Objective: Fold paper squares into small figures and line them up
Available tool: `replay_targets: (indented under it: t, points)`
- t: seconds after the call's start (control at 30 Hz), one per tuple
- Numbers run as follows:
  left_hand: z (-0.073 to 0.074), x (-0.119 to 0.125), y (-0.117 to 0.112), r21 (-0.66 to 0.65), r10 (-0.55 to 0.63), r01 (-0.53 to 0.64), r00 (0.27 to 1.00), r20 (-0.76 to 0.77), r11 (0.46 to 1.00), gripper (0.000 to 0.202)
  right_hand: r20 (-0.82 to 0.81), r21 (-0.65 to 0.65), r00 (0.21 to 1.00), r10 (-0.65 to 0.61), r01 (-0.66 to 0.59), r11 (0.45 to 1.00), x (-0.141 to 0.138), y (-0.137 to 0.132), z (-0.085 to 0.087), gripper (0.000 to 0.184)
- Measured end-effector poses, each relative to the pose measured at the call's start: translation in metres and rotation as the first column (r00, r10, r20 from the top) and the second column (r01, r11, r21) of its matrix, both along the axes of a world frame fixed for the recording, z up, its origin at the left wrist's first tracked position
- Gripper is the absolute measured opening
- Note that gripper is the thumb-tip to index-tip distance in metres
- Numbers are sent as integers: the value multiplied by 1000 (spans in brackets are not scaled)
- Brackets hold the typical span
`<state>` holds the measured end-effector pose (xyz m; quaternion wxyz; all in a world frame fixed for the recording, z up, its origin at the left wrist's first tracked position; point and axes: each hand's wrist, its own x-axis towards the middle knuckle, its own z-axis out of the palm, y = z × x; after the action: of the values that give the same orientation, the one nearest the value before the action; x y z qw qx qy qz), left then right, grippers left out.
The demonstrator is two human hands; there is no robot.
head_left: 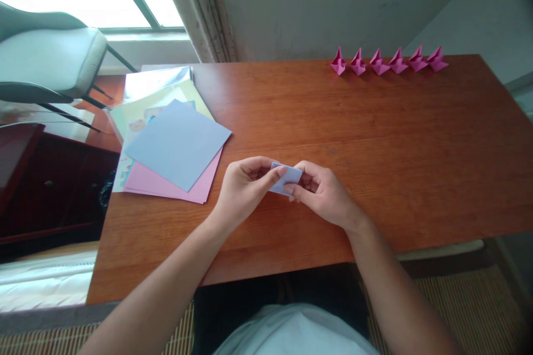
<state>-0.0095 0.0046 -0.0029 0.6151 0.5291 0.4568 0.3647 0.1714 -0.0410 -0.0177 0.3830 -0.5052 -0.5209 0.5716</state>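
Both hands meet over the middle of a reddish wooden table (375, 138). My left hand (244, 188) and my right hand (322, 191) pinch a small folded piece of light blue paper (287, 177) between thumbs and fingers, holding it just above the tabletop. Only part of the folded piece shows between the fingers.
A stack of square paper sheets lies to the left, a light blue sheet (177, 141) over a pink sheet (166, 184) and a plastic-wrapped paper pack (156, 89). Several pink folded paper figures (389, 61) stand in a row along the far right edge. A grey chair (50, 55) stands far left.
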Motion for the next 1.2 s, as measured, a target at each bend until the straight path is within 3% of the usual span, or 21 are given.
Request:
replay_targets:
  t: [0.2,0.33,0.47,0.6,0.7,0.87,1.2]
  points:
    - [0,-3,-1,177,-25,43,995,-101,983,21,-64,-43,997,46,-49,998,1,-1,2,14]
    - [-3,-2,-2,242,-48,83,987,-150,967,17,-32,25,999,13,-12,1000,1,-1,4,30]
    - [-3,2,-1,107,-77,83,995,-56,991,22,89,155,994,-65,50,987,2,0,5,31]
    - [-1,5,-1,-78,-184,187,982,53,979,26,85,230,979,-185,161,960,3,0,4,31]
    - [-2,4,-1,-80,-174,177,984,42,981,22,92,233,965,-246,220,947,3,-1,3,36]
    - [-1,1,-2,-98,-176,179,984,32,979,22,93,176,969,-230,211,962,2,0,4,39]
    - [1,3,-2,-147,-205,216,975,85,965,28,112,232,954,-278,247,941,3,0,1,27]
